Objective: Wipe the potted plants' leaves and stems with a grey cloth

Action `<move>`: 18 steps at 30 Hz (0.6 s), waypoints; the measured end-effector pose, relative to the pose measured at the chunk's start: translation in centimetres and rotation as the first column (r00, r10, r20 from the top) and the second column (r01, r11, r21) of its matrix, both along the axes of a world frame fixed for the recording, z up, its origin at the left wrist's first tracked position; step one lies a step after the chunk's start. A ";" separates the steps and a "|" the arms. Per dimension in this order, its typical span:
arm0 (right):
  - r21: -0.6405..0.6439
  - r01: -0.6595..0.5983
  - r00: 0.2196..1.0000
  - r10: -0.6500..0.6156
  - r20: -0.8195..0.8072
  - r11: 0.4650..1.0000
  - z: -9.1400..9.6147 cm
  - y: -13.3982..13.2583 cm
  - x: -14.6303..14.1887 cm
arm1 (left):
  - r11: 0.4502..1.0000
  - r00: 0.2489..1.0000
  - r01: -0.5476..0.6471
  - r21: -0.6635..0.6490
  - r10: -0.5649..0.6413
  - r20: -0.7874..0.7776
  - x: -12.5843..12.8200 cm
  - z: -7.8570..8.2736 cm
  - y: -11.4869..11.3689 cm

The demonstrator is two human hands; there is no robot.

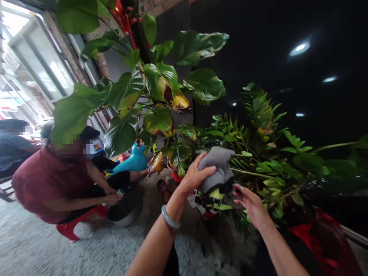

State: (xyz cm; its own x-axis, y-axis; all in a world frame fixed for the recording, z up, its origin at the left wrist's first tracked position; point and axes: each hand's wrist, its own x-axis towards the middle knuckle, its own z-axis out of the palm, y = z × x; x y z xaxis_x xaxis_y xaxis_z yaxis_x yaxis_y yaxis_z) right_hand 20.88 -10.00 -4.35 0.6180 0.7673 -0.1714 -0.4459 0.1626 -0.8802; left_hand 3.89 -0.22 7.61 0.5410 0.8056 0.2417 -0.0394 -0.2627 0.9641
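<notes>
My left hand (195,174), with a pale bangle on its wrist, grips a grey cloth piece (217,168) with a dark lower edge. Its thumb presses on the near side of the cloth. Just to the right, my right hand (250,203) is held with its fingers slightly bent and apart, the tips close to the dark edge. Whether they touch that edge, I cannot tell. Green leaves (267,168) of potted plants surround the cloth, behind and to the right.
A tall broad-leaved plant (161,82) rises ahead from a red pot (176,174). At left, a person in a dark red shirt (48,184) sits on a red stool (69,230) beside a grey tub (126,211). A dark glossy wall (258,50) stands behind the plants.
</notes>
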 end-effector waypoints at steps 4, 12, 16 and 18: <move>0.004 0.014 1.000 -0.014 -0.007 1.000 0.4 -0.1 -0.1 | 0.993 0.986 -0.039 0.113 0.020 0.167 2.2 2.4 1.0; -0.117 0.000 0.998 -0.006 -0.056 0.993 -0.9 0.3 -0.3 | 0.945 0.854 0.310 -0.100 -0.323 -0.408 -0.4 -3.7 -0.1; -0.128 -0.054 0.997 0.046 -0.060 0.990 -0.4 0.2 -0.6 | 0.970 0.972 0.225 -0.093 -0.231 -0.053 -0.4 -0.1 0.6; -0.122 -0.067 0.996 0.061 -0.058 0.990 0.0 0.3 -0.9 | 0.996 0.994 0.090 -0.029 -0.087 0.073 0.5 1.4 1.5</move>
